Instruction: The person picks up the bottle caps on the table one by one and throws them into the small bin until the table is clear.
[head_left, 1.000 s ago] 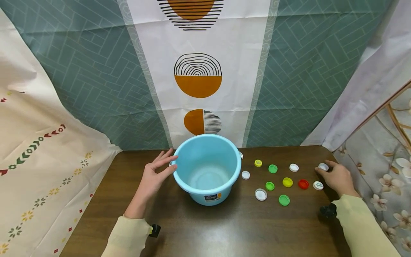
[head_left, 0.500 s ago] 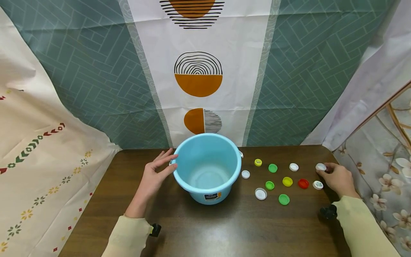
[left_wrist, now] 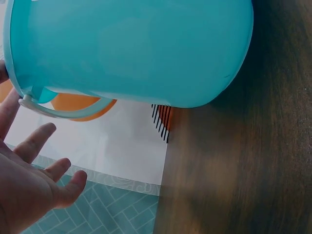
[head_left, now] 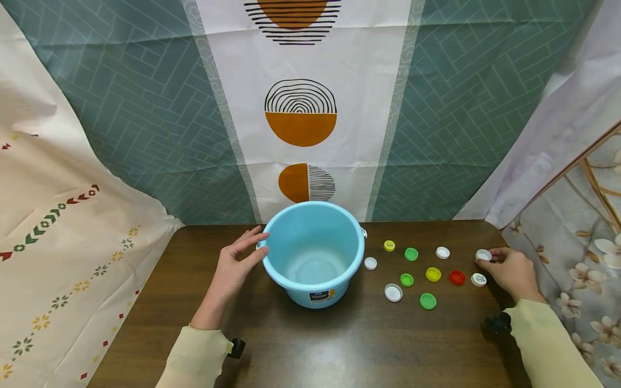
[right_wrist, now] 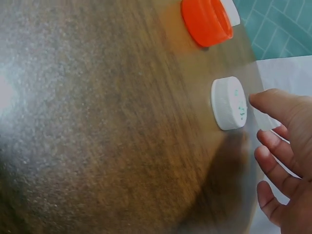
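Note:
A light-blue bucket (head_left: 312, 245) stands upright on the wooden table. My left hand (head_left: 233, 264) touches its left rim with thumb and index finger; in the left wrist view the other fingers are spread beside the bucket's handle (left_wrist: 68, 114). At the far right, my right hand (head_left: 513, 274) pinches a white bottle cap (head_left: 483, 255) at its edge between thumb and index finger. Just in front of that hand lies another white cap (head_left: 478, 279) with green marks, and a red cap (head_left: 457, 277) is to its left. The right wrist view does not clearly show the pinched cap.
Several more caps lie spread to the right of the bucket: white (head_left: 393, 292), green (head_left: 428, 301) and yellow (head_left: 433, 274) ones among them. Patterned cloth (head_left: 436, 108) hangs behind the table (head_left: 368, 350), and more cloth lines both sides.
The white cap at my right hand has shifted slightly left and toward me, with the fingertips staying at it. My left hand remains at the bucket's rim.

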The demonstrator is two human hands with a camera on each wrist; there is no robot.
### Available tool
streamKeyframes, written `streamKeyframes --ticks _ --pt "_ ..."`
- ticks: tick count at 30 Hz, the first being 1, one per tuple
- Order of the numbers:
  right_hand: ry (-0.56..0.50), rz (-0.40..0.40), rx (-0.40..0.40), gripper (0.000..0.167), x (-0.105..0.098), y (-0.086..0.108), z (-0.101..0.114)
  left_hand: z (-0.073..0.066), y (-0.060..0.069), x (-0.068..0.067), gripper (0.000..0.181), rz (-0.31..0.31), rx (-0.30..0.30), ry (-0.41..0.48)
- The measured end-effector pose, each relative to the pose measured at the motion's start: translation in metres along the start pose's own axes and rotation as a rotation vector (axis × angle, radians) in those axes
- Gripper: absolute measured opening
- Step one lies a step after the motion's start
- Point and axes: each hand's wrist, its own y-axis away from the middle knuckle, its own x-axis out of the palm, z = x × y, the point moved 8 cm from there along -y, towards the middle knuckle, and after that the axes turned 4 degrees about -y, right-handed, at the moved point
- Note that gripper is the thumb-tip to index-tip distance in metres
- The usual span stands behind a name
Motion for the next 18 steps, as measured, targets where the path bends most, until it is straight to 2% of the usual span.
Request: streamKeyframes --ticks 8,18 --pt "-0.075 -0.081 -0.035 0.059 -0.016 0.002 0.018 -0.001 0.002 -0.001 0.038 -0.015 -0.005 -0.005" --pt "-0.204 -0.165 -0.088 0.057 -0.036 0.008 0.065 0.000 0.002 0.000 0.039 -0.018 -0.010 -0.010"
